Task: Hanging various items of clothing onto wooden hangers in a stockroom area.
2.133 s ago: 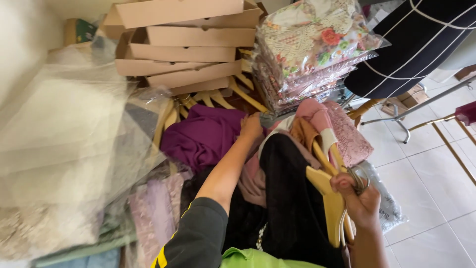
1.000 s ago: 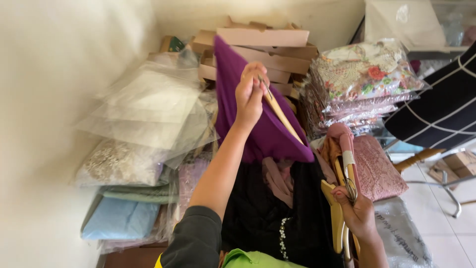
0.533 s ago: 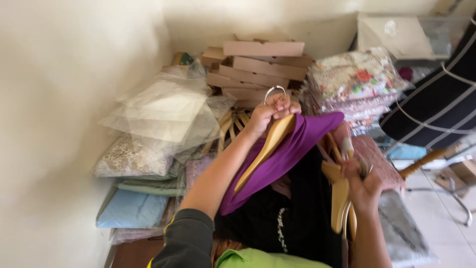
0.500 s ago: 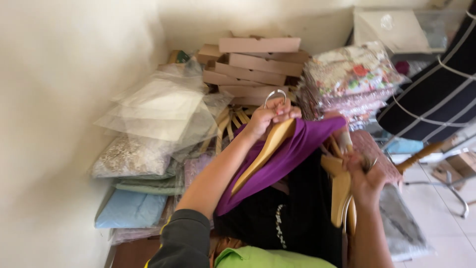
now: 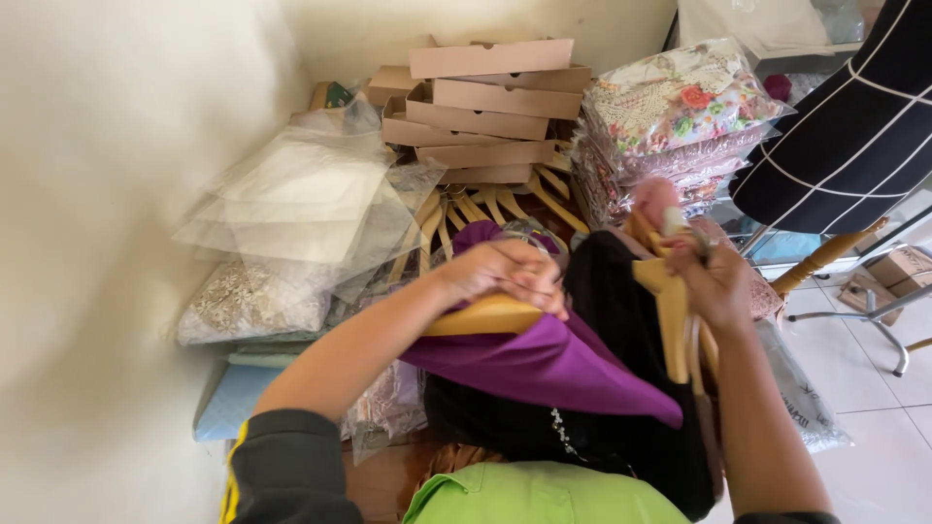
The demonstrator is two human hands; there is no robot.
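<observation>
Now that your left hand [image 5: 505,275] has brought the purple garment's [image 5: 544,364] hanger [image 5: 481,317] down from overhead, fingers curled around it; your right hand [image 5: 714,281] grips the hanger bundle [image 5: 675,320] alongside.

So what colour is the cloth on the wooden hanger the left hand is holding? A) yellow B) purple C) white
B: the left hand grips a light wooden hanger with a purple cloth draped over it.
</observation>
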